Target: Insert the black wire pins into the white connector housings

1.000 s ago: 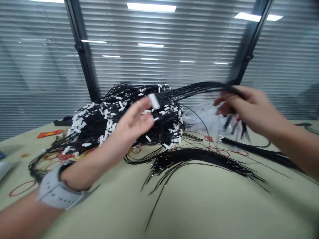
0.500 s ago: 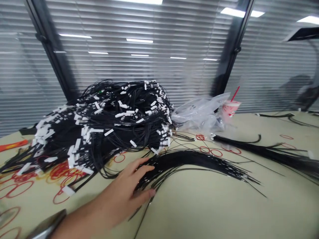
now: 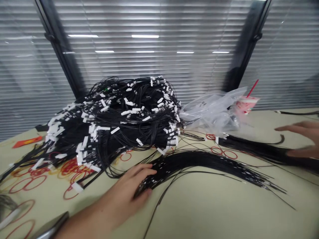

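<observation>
Strands (image 3: pixel 158 205) stray from the loose black wire bundle (image 3: pixel 196 159); align them gently. Your left hand (image 3: pixel 129 187) curves there, grip unclear; your right hand (image 3: pixel 306 139) is spread wide.

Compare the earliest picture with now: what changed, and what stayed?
The left hand let go of the raised wires and came down onto the left end of the curved wire bundle. The right hand moved right and lower, near the other wire bundle; blur hides whether it grips anything. The wire heap and plastic bag stayed put.
</observation>
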Demonstrator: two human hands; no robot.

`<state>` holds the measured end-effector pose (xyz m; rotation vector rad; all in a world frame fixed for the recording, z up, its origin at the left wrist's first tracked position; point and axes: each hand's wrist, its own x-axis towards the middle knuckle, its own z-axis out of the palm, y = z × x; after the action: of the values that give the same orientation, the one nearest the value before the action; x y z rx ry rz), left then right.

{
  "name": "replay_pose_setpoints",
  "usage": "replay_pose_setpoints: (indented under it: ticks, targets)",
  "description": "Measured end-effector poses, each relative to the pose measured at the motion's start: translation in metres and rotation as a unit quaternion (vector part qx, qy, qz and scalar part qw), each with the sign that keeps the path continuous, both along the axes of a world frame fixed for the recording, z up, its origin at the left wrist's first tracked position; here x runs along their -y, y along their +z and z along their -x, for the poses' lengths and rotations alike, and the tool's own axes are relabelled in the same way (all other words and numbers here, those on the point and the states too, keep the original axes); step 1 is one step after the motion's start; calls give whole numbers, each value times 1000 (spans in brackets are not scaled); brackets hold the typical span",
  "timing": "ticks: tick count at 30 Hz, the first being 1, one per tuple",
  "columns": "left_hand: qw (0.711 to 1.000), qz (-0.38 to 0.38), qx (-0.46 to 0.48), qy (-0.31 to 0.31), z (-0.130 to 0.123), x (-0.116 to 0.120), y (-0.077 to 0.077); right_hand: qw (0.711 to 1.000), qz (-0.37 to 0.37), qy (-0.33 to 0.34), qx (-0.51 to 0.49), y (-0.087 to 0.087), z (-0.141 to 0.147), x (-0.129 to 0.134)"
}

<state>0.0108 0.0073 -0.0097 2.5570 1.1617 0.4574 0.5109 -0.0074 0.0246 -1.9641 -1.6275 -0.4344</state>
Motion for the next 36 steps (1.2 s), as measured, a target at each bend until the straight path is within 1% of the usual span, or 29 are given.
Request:
replay_pose_setpoints:
  ticks: [2, 3, 4, 5, 7, 9, 10, 12, 14, 18, 21, 24, 26, 28, 29, 30, 31, 32, 33, 36]
  targets:
    - [1000, -13, 21, -7, 0, -3, 0, 996, 54, 60, 25, 5, 24, -7]
    - [999, -24, 27, -8, 1, -6, 2, 987, 96, 115, 56, 8, 44, -8]
    - [999, -36, 26, -12, 2, -9, 4, 971, 144, 176, 72, 10, 68, -8]
    - [999, -48, 19, -16, 4, -13, 6, 955, 168, 232, 80, 11, 96, -7]
    - [998, -47, -19, -39, 10, -21, 11, 927, 191, 310, 92, 8, 152, -9]
    - [998, -28, -21, -59, 18, -31, 16, 915, 199, 341, 86, -1, 199, -15]
    - [997, -11, -12, -72, 23, -36, 18, 910, 201, 352, 82, -7, 217, -19]
    - [996, 10, 5, -91, 31, -44, 23, 905, 205, 366, 75, -19, 239, -26]
    - [996, 19, 1, -90, 39, -50, 27, 900, 203, 380, 63, -30, 247, -28]
    - [997, 25, -28, -62, 48, -54, 29, 897, 185, 399, 33, -41, 243, -18]
    - [998, -22, -34, -46, 47, -54, 27, 882, 169, 439, 24, -44, 238, -12]
    - [995, -83, -40, -30, 45, -53, 26, 870, 135, 473, 42, -38, 239, -12]
    - [994, -101, -34, -16, 42, -50, 28, 879, 92, 468, 15, -29, 245, -13]
    - [992, -126, -3, 3, 39, -46, 32, 900, 55, 428, -52, -19, 254, -16]
    - [989, -142, 23, 16, 38, -43, 34, 911, 48, 400, -89, -14, 260, -18]
    - [985, -159, 53, 29, 36, -40, 37, 919, 53, 371, -124, -10, 266, -21]
    - [980, -176, 84, 41, 35, -36, 39, 920, 66, 352, -160, -5, 273, -24]
    - [974, -191, 109, 48, 34, -33, 41, 911, 83, 350, -200, -1, 278, -27]
    - [970, -203, 122, 51, 33, -29, 43, 893, 102, 366, -243, 3, 284, -31]
    - [965, -230, 116, 47, 31, -22, 45, 797, 163, 470, -342, 17, 294, -42]
